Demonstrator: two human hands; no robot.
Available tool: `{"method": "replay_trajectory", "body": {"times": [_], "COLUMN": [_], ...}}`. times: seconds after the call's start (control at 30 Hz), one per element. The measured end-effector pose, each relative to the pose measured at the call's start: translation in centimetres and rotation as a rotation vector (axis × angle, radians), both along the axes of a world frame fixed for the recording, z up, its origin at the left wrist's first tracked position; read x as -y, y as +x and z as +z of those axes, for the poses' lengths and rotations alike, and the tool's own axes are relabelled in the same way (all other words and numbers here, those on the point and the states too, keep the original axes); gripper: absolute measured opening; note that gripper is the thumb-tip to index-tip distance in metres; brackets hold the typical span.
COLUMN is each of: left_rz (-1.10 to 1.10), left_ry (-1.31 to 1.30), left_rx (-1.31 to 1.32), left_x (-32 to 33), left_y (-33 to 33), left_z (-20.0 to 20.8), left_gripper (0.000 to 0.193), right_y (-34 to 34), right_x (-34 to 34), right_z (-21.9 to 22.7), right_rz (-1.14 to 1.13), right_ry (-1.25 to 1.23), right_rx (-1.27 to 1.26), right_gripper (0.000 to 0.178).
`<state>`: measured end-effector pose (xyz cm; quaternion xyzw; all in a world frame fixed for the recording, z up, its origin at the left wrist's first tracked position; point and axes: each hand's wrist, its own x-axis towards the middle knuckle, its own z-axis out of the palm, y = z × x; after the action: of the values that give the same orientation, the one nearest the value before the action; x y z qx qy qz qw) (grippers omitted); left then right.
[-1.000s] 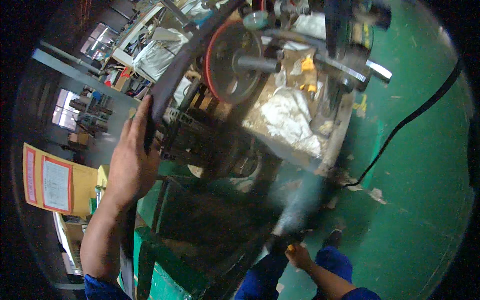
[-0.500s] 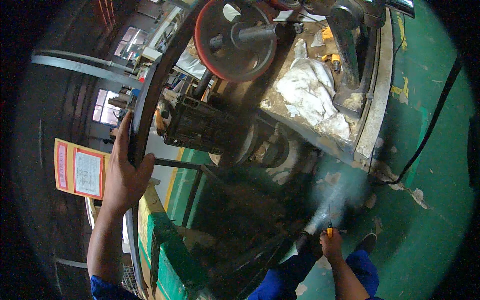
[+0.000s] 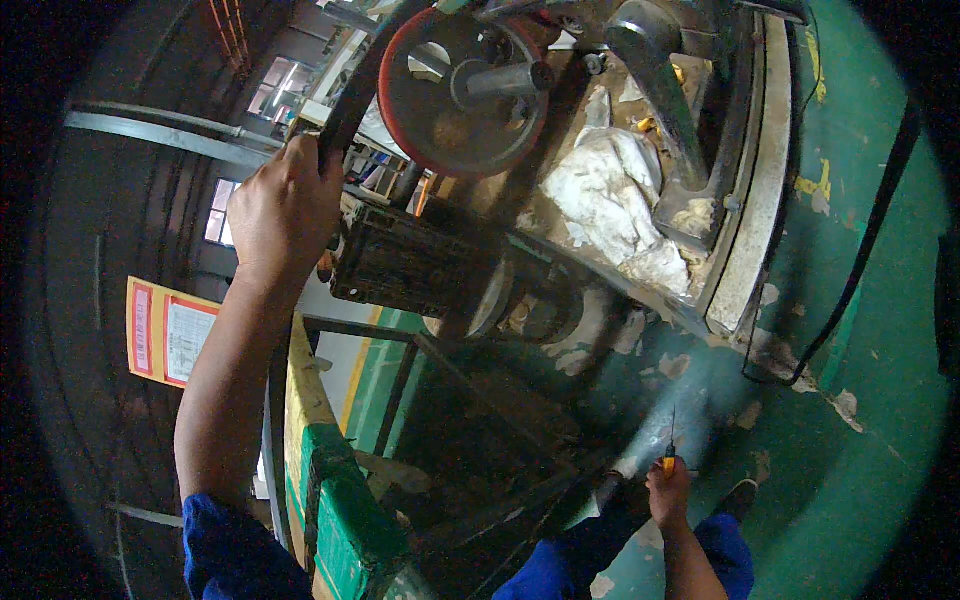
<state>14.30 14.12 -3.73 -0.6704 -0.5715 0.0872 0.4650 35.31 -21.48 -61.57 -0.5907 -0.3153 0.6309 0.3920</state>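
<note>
Fingers of the left hand (image 3: 285, 205), left of upper center, are curled against the dark bar (image 3: 350, 115); their tips are hidden. Fingers of the right hand (image 3: 671, 496), lower right of center, are closed around the yellow handle of a thin-shafted tool (image 3: 669, 465), shaft directed toward the top of the frame. Right of the bar, at upper center, is a red-rimmed wheel (image 3: 435, 135). A soiled white cloth (image 3: 608, 190) lies right of the wheel. Green floor (image 3: 860, 500) occupies the right side.
</note>
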Motion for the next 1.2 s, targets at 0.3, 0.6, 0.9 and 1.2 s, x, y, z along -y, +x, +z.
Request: {"method": "replay_trajectory", "body": {"times": [0.3, 0.6, 0.9, 1.2], "left_rz": [-0.023, 0.233, 0.182, 0.198], "left_ry": [-0.027, -0.107, -0.377, -0.41], "left_rx": [0.087, 0.476, 1.025, 1.096], "left_x": [3.5, 6.8, 6.2, 10.1], "left_y": [-1.4, -2.8, -5.7, -8.6], "left_z": [0.7, 2.0, 2.1, 2.3], "left_gripper": [0.035, 0.025, 0.051, 0.062], "right_y": [-0.7, -0.9, -1.1, -3.0], "right_x": [-0.8, -0.2, -0.6, 2.0], "right_z": [1.5, 1.6, 2.0, -3.6], "right_rz": [-0.131, -0.034, 0.01, 0.022], "right_ry": [-0.104, -0.081, -0.192, 0.101], "right_rx": [-0.322, -0.081, -0.089, 0.147], "right_gripper": [0.02, 0.024, 0.021, 0.018]}}
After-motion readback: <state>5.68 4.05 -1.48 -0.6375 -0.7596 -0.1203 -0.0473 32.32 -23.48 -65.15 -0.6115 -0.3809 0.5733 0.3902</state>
